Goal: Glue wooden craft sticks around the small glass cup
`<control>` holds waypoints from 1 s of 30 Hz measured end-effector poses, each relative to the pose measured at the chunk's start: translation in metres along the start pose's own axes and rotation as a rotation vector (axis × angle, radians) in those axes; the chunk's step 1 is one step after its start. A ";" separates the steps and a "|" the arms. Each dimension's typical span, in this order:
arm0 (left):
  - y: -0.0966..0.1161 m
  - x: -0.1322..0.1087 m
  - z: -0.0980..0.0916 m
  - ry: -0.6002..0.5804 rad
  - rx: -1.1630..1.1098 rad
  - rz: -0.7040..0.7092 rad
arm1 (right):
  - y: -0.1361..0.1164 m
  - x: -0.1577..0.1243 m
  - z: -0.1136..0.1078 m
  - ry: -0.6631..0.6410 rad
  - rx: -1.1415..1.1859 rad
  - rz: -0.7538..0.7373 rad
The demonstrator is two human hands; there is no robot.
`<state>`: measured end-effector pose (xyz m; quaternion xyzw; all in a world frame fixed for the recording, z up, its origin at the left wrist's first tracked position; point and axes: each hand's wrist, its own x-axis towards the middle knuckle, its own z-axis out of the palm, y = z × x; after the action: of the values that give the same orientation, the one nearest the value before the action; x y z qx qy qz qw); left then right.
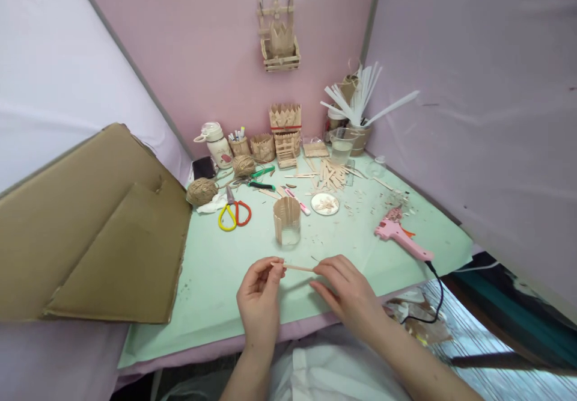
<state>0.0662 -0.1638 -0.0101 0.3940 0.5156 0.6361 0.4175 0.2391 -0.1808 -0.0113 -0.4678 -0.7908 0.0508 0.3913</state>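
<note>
Between my two hands, low over the front of the table, a thin wooden craft stick [298, 267] is stretched out sideways. My left hand [262, 290] pinches its left end between thumb and fingers. The right end is in the fingertips of my right hand [343, 284], thumb below. Just beyond them stands a clear cup [291, 234] partly covered on its left and back with upright wooden sticks. A white dish [325, 204] with small wood pieces lies behind and to the right of the cup. A pink-and-white cutter [298, 201] rests near it.
Scissors [234, 213] with yellow and red handles lie left, near twine balls [202, 191] and green-handled pliers [261, 185]. A pink glue gun [402, 237] with a cord lies right. Loose sticks [334, 175] pile up behind. Cardboard [121, 251] leans at the left edge.
</note>
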 end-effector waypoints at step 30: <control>-0.017 0.006 -0.017 0.091 0.086 0.196 | 0.140 -0.021 -0.080 -0.105 -0.529 0.793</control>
<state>0.0506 -0.1621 -0.0289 0.4308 0.5197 0.6685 0.3122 0.3959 -0.1427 -0.0305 -0.8137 -0.5560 0.0167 0.1686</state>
